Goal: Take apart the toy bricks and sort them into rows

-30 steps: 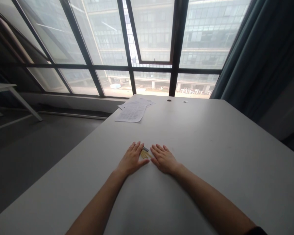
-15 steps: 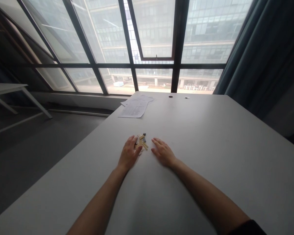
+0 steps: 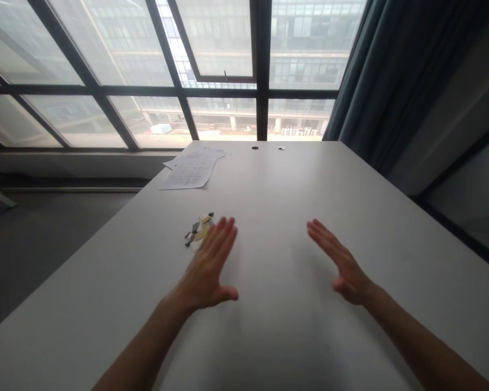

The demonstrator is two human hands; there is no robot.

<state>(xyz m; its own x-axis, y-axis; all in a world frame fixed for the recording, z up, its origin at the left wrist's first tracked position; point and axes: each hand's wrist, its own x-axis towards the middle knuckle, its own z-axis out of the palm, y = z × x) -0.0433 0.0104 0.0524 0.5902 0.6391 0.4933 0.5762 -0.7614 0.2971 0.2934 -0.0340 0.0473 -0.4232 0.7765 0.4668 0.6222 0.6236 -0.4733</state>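
My left hand (image 3: 209, 266) hovers over the white table (image 3: 277, 195) with fingers stretched out flat, holding nothing. Just beyond its fingertips lies a small pile of yellow and grey pieces (image 3: 199, 229), partly hidden by the fingers. My right hand (image 3: 340, 260) is raised further right, fingers straight and together, also holding nothing. It is well apart from the pile.
Printed paper sheets (image 3: 192, 167) lie at the far left of the table. Two small round holes (image 3: 255, 147) sit near the far edge. A large window is behind, a dark curtain (image 3: 391, 81) at right. The table's left edge drops to grey floor.
Both hands lifted off the table and drew apart, the right one moving well to the right. The small pieces now lie uncovered left of the left hand's fingertips. The view shifted right.
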